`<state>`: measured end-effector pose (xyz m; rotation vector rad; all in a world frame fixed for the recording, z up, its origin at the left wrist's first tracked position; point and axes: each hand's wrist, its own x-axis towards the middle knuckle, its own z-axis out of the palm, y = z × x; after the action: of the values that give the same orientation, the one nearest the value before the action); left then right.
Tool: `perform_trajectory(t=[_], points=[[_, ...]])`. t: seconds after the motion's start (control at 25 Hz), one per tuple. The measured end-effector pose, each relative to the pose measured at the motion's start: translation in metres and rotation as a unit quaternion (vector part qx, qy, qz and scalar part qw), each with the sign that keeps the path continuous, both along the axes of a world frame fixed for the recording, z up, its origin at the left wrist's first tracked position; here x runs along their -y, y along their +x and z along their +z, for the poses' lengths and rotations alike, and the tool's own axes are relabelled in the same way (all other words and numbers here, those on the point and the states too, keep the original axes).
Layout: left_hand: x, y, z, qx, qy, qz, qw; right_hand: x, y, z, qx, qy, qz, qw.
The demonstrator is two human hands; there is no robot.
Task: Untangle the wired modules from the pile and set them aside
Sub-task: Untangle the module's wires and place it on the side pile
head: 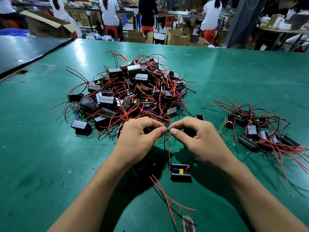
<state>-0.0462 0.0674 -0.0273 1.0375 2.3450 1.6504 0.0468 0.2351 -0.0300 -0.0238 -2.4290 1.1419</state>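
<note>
Our left hand (pixel 138 138) and right hand (pixel 199 138) pinch red wires (pixel 169 148), with the module (pixel 181 173) just below our fingertips. Green table (pixel 50 148), workers (pixel 109 12) behind.

Tangled module pile (pixel 130 91) centre; sorted modules (pixel 251 130) right (red-wired)

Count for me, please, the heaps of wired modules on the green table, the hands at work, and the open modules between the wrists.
Heaps of modules: 2, large pile and smaller heap
Hands: 2, left hand and right hand, pinching red wires
Open module between the wrists: 1
Total: 5
</note>
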Motion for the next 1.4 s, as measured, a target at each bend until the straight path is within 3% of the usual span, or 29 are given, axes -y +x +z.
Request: perform_trajectory(t=[0.24,0.52,0.68,0.8,0.92,1.0,1.16,1.4], points=[[0.003,-0.004,0.001,0.070,0.010,-0.028,0.997,-0.006,-0.002,-0.005,-0.098,0.085,0.014,0.991],[0.002,-0.002,0.001,-0.054,-0.015,-0.052,0.997,-0.007,-0.003,-0.005,-0.096,0.107,0.036,0.989],[0.003,-0.002,0.002,-0.104,-0.002,-0.065,0.992,-0.004,-0.001,-0.003,0.001,-0.046,0.028,0.999],[0.003,0.000,0.001,-0.118,0.007,-0.066,0.991,-0.002,-0.002,-0.004,0.087,-0.154,0.037,0.984],[0.002,0.001,0.000,-0.093,0.002,-0.061,0.994,0.003,-0.003,-0.004,0.097,-0.215,0.029,0.971],[0.001,0.000,-0.001,-0.048,-0.010,-0.057,0.997,0.006,-0.002,-0.004,0.031,-0.182,-0.004,0.983],[0.002,-0.002,-0.001,0.042,0.002,-0.079,0.996,0.008,0.000,-0.005,-0.094,-0.030,-0.028,0.995],[0.005,-0.005,-0.002,0.100,0.014,-0.072,0.992,0.002,-0.001,-0.009,-0.095,0.030,-0.002,0.995]])
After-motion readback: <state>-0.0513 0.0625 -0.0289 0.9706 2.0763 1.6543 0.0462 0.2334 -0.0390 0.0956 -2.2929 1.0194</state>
